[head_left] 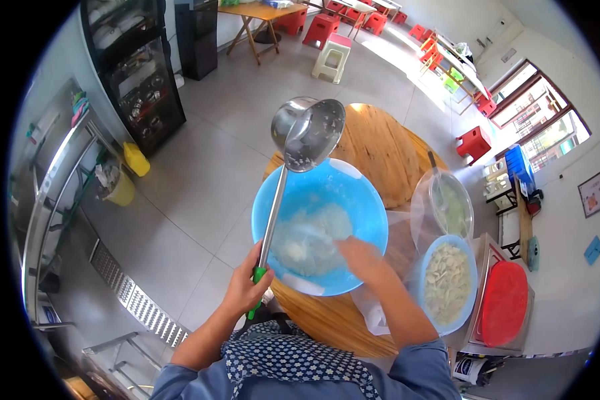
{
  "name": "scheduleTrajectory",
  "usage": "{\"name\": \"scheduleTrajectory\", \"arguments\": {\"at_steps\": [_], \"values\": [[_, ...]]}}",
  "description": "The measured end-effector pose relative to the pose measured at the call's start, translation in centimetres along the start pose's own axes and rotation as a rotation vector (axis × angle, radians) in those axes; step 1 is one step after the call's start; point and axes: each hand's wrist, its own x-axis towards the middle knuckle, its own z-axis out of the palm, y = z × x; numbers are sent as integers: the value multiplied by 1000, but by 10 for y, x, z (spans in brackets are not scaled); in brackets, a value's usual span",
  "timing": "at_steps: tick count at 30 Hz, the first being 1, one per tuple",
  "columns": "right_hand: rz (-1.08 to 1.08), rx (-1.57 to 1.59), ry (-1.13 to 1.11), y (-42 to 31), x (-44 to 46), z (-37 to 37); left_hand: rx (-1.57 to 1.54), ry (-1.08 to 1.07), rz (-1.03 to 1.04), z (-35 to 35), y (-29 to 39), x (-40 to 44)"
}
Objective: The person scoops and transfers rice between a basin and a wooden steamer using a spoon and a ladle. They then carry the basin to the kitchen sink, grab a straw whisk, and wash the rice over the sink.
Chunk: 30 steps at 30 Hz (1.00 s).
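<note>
My left hand is closed around the green-gripped handle of a large metal ladle. The ladle's bowl is raised above the far rim of a blue basin, tilted, with whitish specks inside. In the basin lies a pale, wet-looking white mixture with a lump on it. My right hand is over the basin's near right side, its fingers smeared by motion. Whether it holds anything cannot be seen.
The basin stands on a round wooden table. To the right are a light-blue tub of pale pieces, a clear bowl with greenish contents and a red lid. Stools and a dark cabinet stand farther off.
</note>
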Motion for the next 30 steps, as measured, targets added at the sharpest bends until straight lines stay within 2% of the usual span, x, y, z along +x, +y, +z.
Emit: {"name": "scheduleTrajectory", "arguments": {"at_steps": [2, 5, 6, 8, 9, 10, 13, 14, 17, 20, 22, 24, 26, 29, 30], "values": [[280, 3, 214, 27, 13, 3, 8, -22, -14, -2, 3, -1], [403, -71, 215, 51, 44, 37, 53, -32, -8, -2, 4, 2], [400, -70, 215, 42, 45, 42, 52, -35, -21, -2, 2, 1], [268, -18, 57, 10, 29, 57, 47, -40, -44, -1, -1, 0], [190, 44, 73, 0, 12, 65, 43, -25, -37, 0, -3, -2], [110, 102, 92, -10, 0, 62, 36, -9, -27, 2, -5, -1], [84, 131, 27, -35, -27, 29, -1, -1, -53, 1, 0, 1], [84, 133, 22, -32, -25, 26, -2, 0, -59, 1, 3, 1], [260, 62, 234, -5, 9, 16, -21, 2, -86, 1, 5, -2], [388, 37, 323, 35, 73, 52, 27, 11, -64, 2, 2, 1], [283, 56, 282, 33, 87, 77, 45, 16, -44, 0, 1, 1], [-3, 20, 111, 18, 69, 87, 21, 10, -51, 0, 3, 1], [-73, 61, 20, -24, 28, 53, 43, 30, -33, 1, 7, 2], [22, 30, 25, -13, 7, 12, 44, 32, -52, 4, 8, 3], [151, 8, 39, -5, 11, 4, 45, 33, -43, 3, 8, 2]]}}
